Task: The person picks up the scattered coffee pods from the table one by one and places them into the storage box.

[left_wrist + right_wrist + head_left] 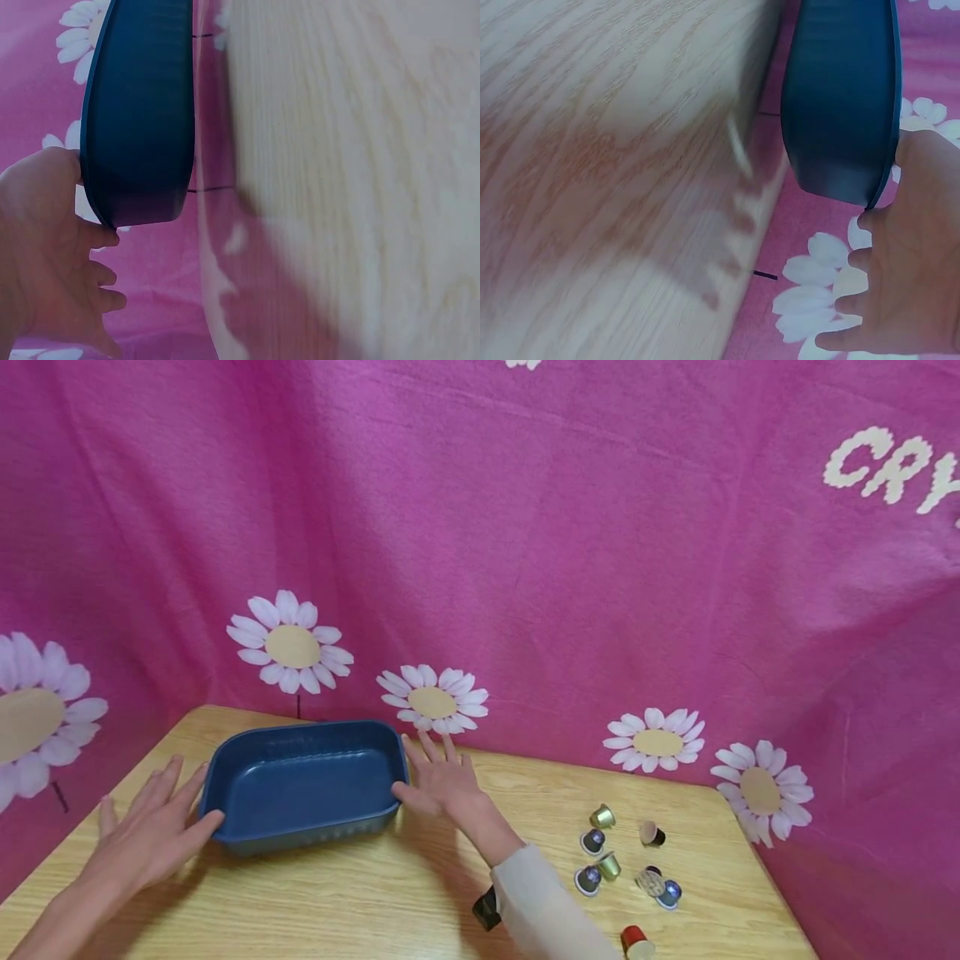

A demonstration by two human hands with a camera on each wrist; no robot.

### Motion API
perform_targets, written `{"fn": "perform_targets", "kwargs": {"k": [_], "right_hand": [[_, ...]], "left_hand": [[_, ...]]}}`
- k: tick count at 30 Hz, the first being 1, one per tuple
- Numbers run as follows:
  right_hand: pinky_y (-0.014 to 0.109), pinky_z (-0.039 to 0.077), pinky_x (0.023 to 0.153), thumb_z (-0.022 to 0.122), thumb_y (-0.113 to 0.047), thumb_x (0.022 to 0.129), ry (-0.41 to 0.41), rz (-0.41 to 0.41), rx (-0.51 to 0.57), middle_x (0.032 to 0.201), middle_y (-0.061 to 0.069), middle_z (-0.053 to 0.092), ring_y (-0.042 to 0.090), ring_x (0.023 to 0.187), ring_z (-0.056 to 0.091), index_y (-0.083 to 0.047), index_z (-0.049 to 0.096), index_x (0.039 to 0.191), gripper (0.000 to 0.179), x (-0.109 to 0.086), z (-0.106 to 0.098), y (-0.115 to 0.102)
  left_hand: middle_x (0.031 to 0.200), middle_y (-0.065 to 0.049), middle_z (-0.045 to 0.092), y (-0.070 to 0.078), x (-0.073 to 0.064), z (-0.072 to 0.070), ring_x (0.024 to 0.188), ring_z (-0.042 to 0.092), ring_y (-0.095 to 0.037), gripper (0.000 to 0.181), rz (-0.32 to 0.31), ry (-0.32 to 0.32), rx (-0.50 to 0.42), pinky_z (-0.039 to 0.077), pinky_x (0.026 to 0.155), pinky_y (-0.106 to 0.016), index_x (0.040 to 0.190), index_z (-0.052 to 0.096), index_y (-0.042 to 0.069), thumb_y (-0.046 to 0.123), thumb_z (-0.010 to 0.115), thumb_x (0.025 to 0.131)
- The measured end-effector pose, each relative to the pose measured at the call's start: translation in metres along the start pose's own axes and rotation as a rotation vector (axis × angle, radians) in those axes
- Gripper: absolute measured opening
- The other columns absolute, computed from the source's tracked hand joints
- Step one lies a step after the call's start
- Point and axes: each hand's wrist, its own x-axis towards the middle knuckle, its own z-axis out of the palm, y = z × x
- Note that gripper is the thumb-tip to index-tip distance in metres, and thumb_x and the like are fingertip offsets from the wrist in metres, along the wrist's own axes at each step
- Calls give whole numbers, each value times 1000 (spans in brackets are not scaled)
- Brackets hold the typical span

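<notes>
A dark blue rectangular tub (303, 789) with rounded corners, nothing inside it, is held between both hands at the left part of the table. My left hand (146, 843) pinches the rim at its left end, thumb and index finger on it, the other fingers spread outward. At the opposite end my right hand (442, 785) grips the rim in the same way, its remaining fingers splayed. Both wrist views show the tub (139, 112) raised off the wood, with pink cloth visible between its base and the tabletop.
Several coffee capsules, among them a gold capsule (602, 816), a purple capsule (588, 879) and a red capsule (636, 941), lie scattered on the wooden table (360, 893) at the right. A black object (486, 910) is partly behind the right sleeve. Pink flowered cloth (525, 568) hangs behind.
</notes>
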Motion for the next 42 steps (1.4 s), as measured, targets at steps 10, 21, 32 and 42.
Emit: {"fn": "perform_targets", "kwargs": {"k": [10, 21, 32, 42], "right_hand": [[59, 17, 116, 43, -54, 98, 22, 17, 58, 167, -1, 13, 37, 150, 8, -29, 17, 162, 73, -20, -8, 15], [61, 18, 115, 43, -51, 97, 46, 46, 115, 166, 2, 16, 38, 150, 10, -26, 21, 161, 73, -45, -7, 33], [63, 20, 113, 43, -48, 96, 84, 47, 119, 163, 6, 24, 42, 148, 15, -22, 25, 160, 72, -68, 2, 51], [65, 22, 111, 47, -44, 92, 154, 53, 140, 162, 8, 27, 43, 147, 18, -19, 31, 158, 73, -96, 5, 62]], "left_hand": [[159, -34, 3, 20, 3, 2, 141, 9, -58, 75, 30, 5, -7, -9, 96, -82, 155, 25, -2, 47, 46, 103], [158, -34, 9, 41, 4, 5, 139, 13, -58, 75, 70, 8, 6, -9, 97, -81, 154, 31, -2, 48, 49, 101], [158, -32, 14, 58, 4, 15, 140, 17, -55, 76, 107, 16, 19, -4, 99, -81, 152, 35, -1, 49, 55, 98], [159, -31, 16, 77, 1, 18, 141, 17, -55, 77, 127, 9, -3, -4, 99, -81, 153, 36, 0, 45, 61, 95]]}}
